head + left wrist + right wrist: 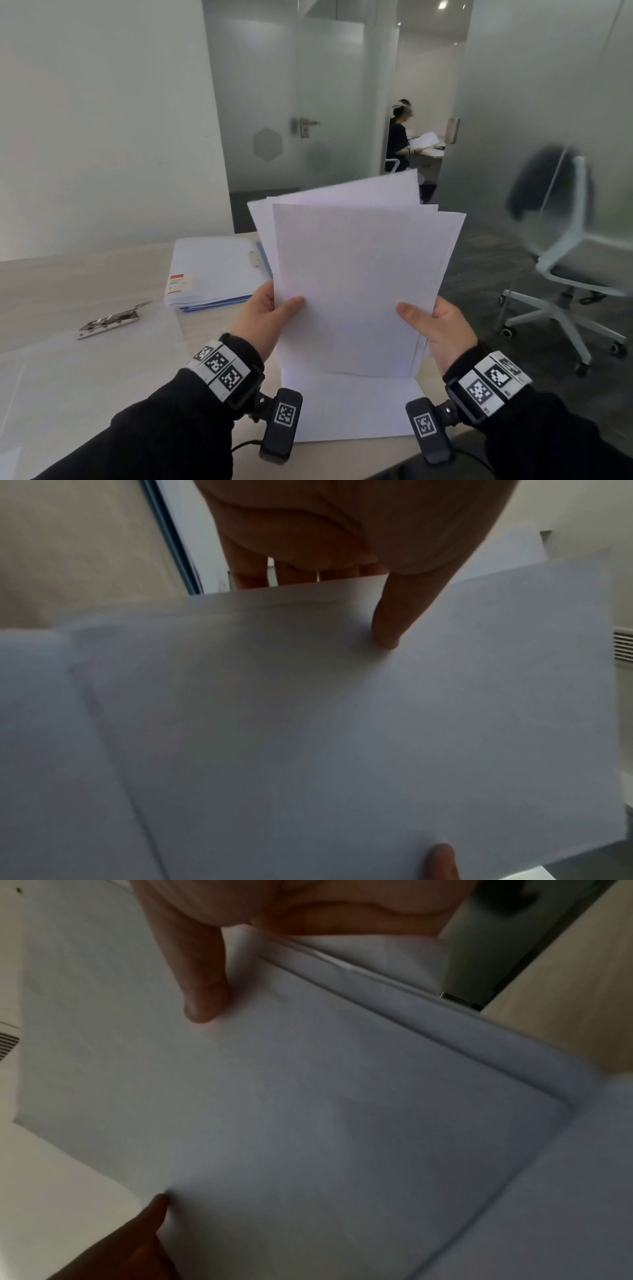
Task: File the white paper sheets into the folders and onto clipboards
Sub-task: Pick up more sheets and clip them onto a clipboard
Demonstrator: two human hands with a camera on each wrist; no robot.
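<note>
Holding a stack of white paper sheets (359,281) upright above the table (68,284), near its front edge. Left hand (265,318) pinching the stack's left side, thumb on front, fingers behind. Right hand (442,329) pinching the right side in the same way. Lying flat on the table below the stack: more paper (349,407). Behind the left hand on the table: folders (212,270). Further left on the table: a metal clip (109,320).
</note>
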